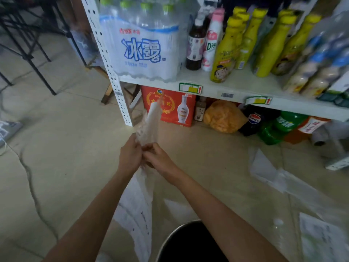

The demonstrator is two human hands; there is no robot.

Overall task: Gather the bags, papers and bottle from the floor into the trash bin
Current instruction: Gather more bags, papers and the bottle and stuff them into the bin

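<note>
Above the floor (56, 167), in front of the shelf (217, 87), a clear plastic bag (151, 120) and a printed paper (137, 214) are gripped by both hands — the left hand (130, 156) and the right hand (160, 157) are closed on them, touching. Near the bottom edge, the dark trash bin (188, 241) is seen. More papers (321, 237) and bags (268, 173) are scattered on the right — blurred.

Pale tiled floor (62, 129) under the hands, dim light. White metal shelf unit (236, 87) ahead & right of them w/ drinks; black chair legs (28, 53) far left.
</note>
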